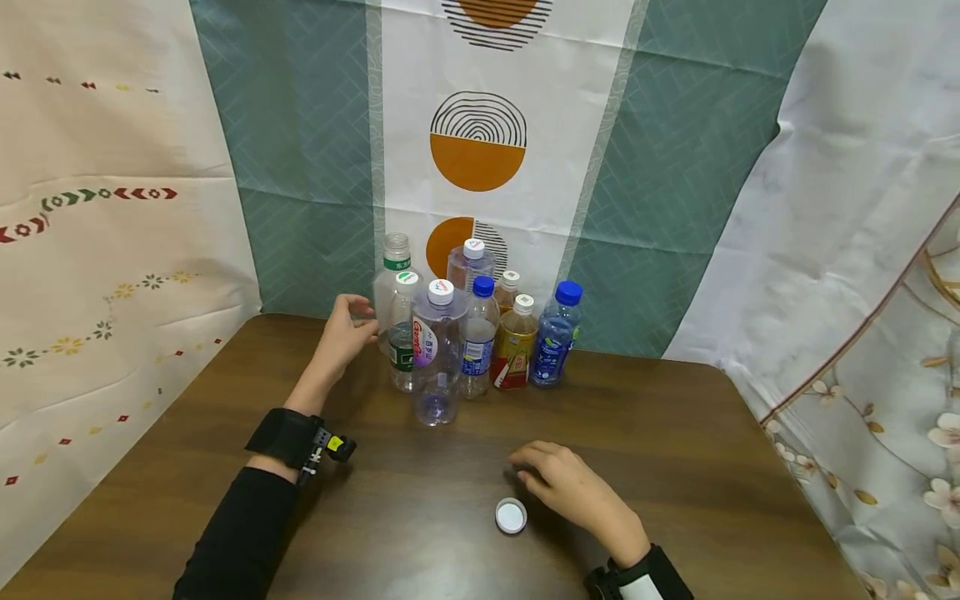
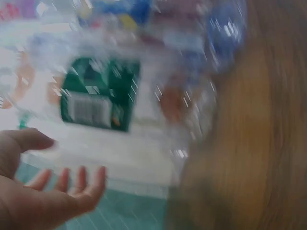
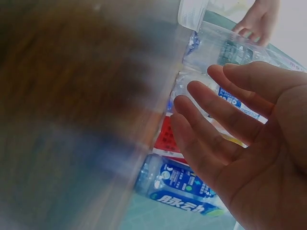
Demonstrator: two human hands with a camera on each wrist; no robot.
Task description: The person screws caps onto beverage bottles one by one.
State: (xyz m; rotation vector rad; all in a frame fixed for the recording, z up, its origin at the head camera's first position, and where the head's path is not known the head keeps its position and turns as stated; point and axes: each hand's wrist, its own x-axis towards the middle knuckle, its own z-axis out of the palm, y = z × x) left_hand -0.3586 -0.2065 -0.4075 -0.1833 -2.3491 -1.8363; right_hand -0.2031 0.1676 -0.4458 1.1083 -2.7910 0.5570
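My left hand (image 1: 347,335) is beside the left end of a cluster of plastic bottles, its thumb and fingers apart with nothing between them. Nearest to it stands a clear bottle with no cap (image 1: 397,250) and a green neck label, partly hidden by a green-labelled bottle (image 1: 402,346). In the left wrist view the green label (image 2: 100,93) is blurred beyond the fingers. Low over the table, my right hand (image 1: 576,490) has loosely bent fingers and holds nothing. A white bottle cap (image 1: 511,517) lies just left of it, hollow side up.
A large clear bottle (image 1: 437,358) stands frontmost in the cluster. Right of it are a blue-capped bottle (image 1: 477,342), a yellow-and-red labelled bottle (image 1: 514,346) and a blue bottle (image 1: 553,337). More bottles stand behind. Cloth (image 1: 690,167) hangs along the table's (image 1: 637,417) back edge.
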